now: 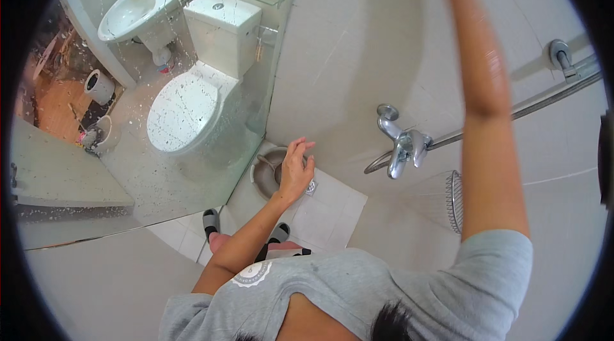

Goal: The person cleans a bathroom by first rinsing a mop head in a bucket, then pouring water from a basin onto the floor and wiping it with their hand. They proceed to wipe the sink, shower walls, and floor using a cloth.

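Observation:
My left hand (296, 173) hangs in the air with its fingers stretched loosely apart, holding nothing that shows. Under it, on the shower floor, sits a round grey-brown basin (261, 178), partly hidden by the hand; a handle-like shape shows inside. Close beside my fingers lies a small floor drain (311, 187). My right arm (489, 95) reaches up along the beige wall, its forearm wet and shiny. That hand lies past the upper edge, so what it touches or holds is hidden. Between my arms, a chrome shower mixer tap (404, 148) juts from the wall.
A metal hose (537, 108) runs from the tap behind my right arm toward a wall bracket (561, 56). A wire corner rack (454, 200) hangs below. To the left, a water-spotted glass panel (211, 178) stands before a white toilet (185, 111) and a washbasin (131, 15).

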Tool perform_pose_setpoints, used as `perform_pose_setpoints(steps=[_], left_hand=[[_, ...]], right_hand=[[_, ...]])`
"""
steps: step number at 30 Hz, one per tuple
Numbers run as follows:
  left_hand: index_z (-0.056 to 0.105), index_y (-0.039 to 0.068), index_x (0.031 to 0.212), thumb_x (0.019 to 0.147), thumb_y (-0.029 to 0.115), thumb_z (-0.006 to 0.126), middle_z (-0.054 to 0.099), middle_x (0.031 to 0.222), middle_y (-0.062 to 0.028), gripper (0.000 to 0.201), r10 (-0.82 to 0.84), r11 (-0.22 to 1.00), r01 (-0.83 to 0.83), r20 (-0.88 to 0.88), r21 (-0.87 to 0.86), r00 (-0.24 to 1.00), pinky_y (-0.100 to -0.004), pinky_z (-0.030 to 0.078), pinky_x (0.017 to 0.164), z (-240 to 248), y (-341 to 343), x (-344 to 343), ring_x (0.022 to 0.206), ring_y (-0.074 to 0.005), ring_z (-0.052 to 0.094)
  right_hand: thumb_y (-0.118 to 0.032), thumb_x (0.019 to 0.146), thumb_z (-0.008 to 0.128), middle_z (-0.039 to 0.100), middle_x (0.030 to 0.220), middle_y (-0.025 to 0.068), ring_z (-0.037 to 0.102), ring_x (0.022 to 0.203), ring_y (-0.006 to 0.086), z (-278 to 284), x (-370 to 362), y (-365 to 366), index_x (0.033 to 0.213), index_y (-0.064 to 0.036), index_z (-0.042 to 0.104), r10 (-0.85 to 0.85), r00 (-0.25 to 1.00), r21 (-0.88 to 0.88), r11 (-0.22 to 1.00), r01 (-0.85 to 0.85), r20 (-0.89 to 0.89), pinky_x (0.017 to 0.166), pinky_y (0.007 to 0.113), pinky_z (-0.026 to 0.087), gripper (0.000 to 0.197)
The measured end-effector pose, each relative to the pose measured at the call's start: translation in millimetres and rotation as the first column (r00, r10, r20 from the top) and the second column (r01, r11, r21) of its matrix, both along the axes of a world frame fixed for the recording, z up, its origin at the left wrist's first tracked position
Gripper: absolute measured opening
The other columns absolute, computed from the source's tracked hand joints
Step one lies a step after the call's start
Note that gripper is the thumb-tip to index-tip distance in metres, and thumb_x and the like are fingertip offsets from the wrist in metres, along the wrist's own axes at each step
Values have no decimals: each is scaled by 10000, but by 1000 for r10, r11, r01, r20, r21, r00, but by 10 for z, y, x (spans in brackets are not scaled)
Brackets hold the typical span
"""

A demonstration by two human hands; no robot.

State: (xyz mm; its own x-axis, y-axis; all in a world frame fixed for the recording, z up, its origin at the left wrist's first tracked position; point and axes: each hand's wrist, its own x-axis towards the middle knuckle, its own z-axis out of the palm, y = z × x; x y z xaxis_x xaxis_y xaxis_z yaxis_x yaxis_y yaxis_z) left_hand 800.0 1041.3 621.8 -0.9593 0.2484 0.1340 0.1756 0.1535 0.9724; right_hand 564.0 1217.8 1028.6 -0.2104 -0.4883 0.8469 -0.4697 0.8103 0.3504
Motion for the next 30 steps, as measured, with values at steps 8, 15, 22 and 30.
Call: perform_pose_setpoints(steps=[8,15,22,30], left_hand=[[573,13,1044,769,14,541,487,1184,-191,277,28,999,-29,-46,-28,999,-364,462,812,-325,-98,128,999,-334,544],[579,22,1053,768,1,534,490,1189,-177,290,-87,996,87,14,-13,996,-333,468,772,-134,54,162,993,-306,547],[562,27,1070,777,12,538,485,1195,-166,295,-219,968,240,-220,70,950,-340,469,758,442,677,155,1028,-300,529],[563,36,1069,778,17,543,496,1188,-149,292,-288,956,294,-190,4,939,-346,479,711,258,518,286,942,-297,563]], right_hand=[[-196,819,490,511,1251,-20,343,1278,206,-4018,758,479,1082,-117,637,-617,652,894,372,-251,440,1119,358,167,311],[-132,782,538,554,1184,-27,383,1255,204,-1742,1070,1006,1098,-208,635,-312,917,601,792,107,247,1063,396,293,340],[-132,892,449,518,1233,131,441,1157,307,1297,1384,1060,1134,-71,587,-507,707,-11,816,578,-494,982,388,336,285],[24,726,481,492,1281,41,397,1242,266,-1309,1578,1408,1195,-193,578,-452,874,125,871,475,-175,1042,437,268,526]])
